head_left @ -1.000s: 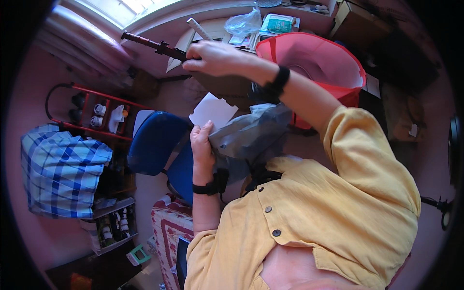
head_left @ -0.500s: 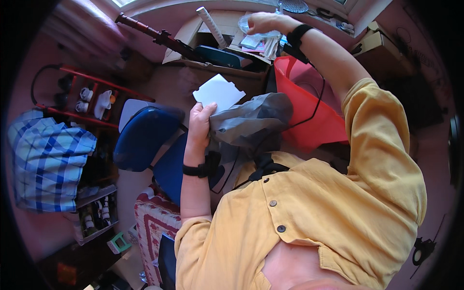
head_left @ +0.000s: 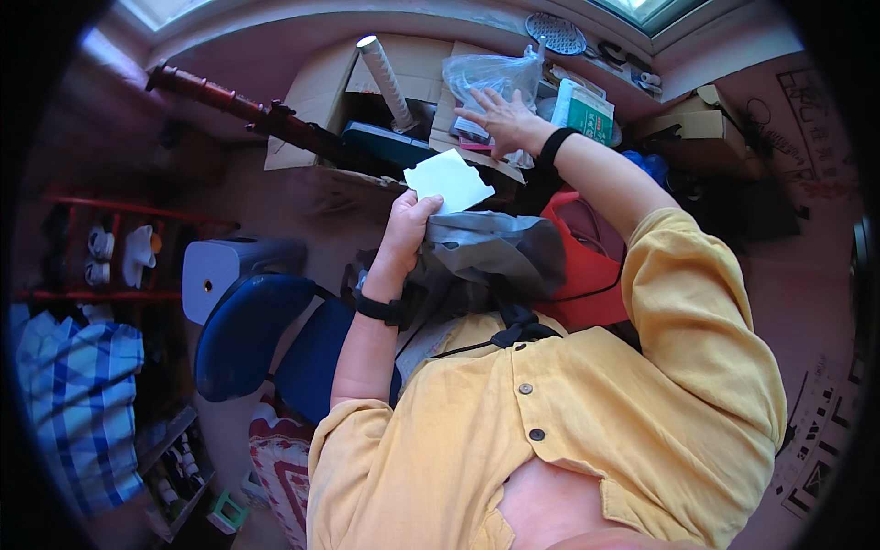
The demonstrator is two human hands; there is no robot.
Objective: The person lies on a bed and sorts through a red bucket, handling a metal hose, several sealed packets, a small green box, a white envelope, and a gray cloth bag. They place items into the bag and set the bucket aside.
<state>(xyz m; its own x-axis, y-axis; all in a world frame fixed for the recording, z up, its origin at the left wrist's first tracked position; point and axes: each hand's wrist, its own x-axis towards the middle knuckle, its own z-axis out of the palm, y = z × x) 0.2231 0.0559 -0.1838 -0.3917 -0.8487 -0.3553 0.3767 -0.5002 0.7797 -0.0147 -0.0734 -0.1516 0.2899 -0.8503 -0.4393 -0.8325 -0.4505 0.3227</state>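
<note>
In the head view, the left hand (head_left: 408, 227) has its fingers closed on a notched white card (head_left: 451, 181), thumb on top, right at the scene's middle, with a grey bag (head_left: 500, 246) bunched just right of that grip! Over on the far side, the right hand (head_left: 504, 124) spreads its fingers wide, holding nothing, in front of a clear plastic bag (head_left: 489, 73), and contact there is impossible to tell! Left of it, a white-wrapped handle (head_left: 388, 82) juts from an open cardboard box (head_left: 312, 103).

Dim indoors, daylight from the windows (head_left: 646, 9) up top, fisheye-curved edges, black corners, soft blur at left.
</note>
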